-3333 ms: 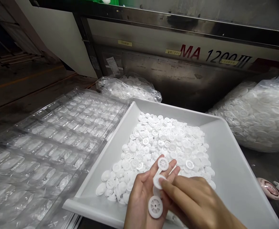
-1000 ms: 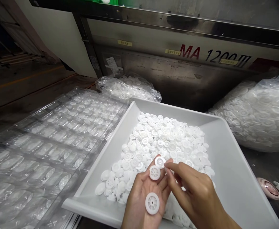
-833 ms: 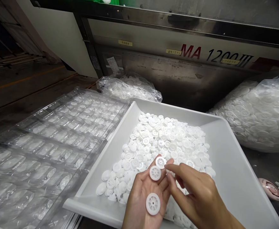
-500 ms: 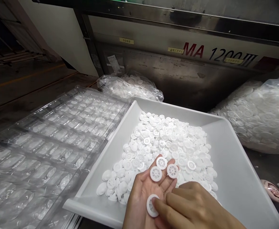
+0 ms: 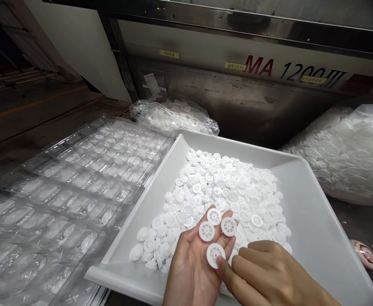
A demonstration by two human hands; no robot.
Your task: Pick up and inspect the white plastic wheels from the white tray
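My left hand (image 5: 195, 267) is palm up over the bin, fingers stretched out and slightly cupped, carrying small white spoked plastic wheels. Three of them, including one wheel (image 5: 214, 216) at the fingertips, lie close together on the fingers. Lower down, another white plastic wheel (image 5: 214, 254) sits near the base of the fingers. My right hand (image 5: 266, 272) has its fingers curled, with a fingertip on that wheel's edge; its thumb is hidden. Under both hands, a heap of similar wheels (image 5: 224, 182) fills the middle of the light grey bin (image 5: 304, 199).
Clear plastic trays (image 5: 78, 187) with rows of pockets lie left of the bin. Behind it is a clear bag (image 5: 176, 114) of white parts, and a larger bag (image 5: 355, 157) stands at the right. A machine panel (image 5: 212, 93) spans the back. A pink round object (image 5: 365, 255) lies far right.
The wheel under my right fingertip has moved from the palm up toward the fingers, nearer the other three. My right hand shifted slightly right; my left hand hardly moved.
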